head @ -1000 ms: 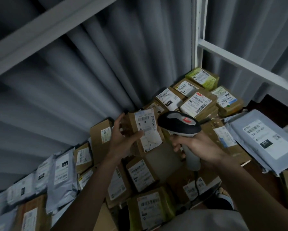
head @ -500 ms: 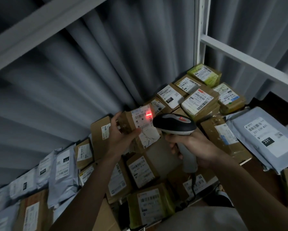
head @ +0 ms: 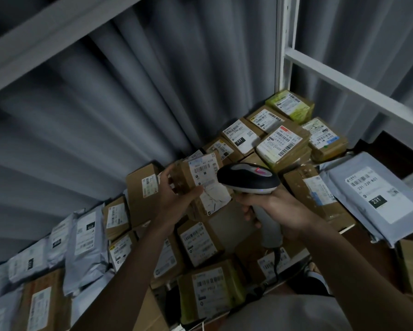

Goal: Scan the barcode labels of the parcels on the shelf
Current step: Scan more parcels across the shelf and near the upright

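Note:
My left hand point(head: 176, 197) grips a small brown cardboard parcel point(head: 195, 182) tilted up from the pile, its white barcode label point(head: 206, 177) facing me. My right hand point(head: 274, 211) is closed on the handle of a black and grey barcode scanner point(head: 248, 179), whose head sits just right of the label and points at it. No red light shows on the label. Many other labelled parcels lie on the shelf around both hands.
Brown boxes point(head: 283, 145) are stacked at the back right, with a green one point(head: 290, 108) in the corner. Grey mailer bags lie at the left point(head: 86, 244) and right point(head: 377, 194). A white shelf post point(head: 283, 44) and a grey curtain point(head: 153, 80) stand behind.
The red scan light that lit the label half a second ago is gone. Parcel and scanner have stayed close together, with only a slight shift.

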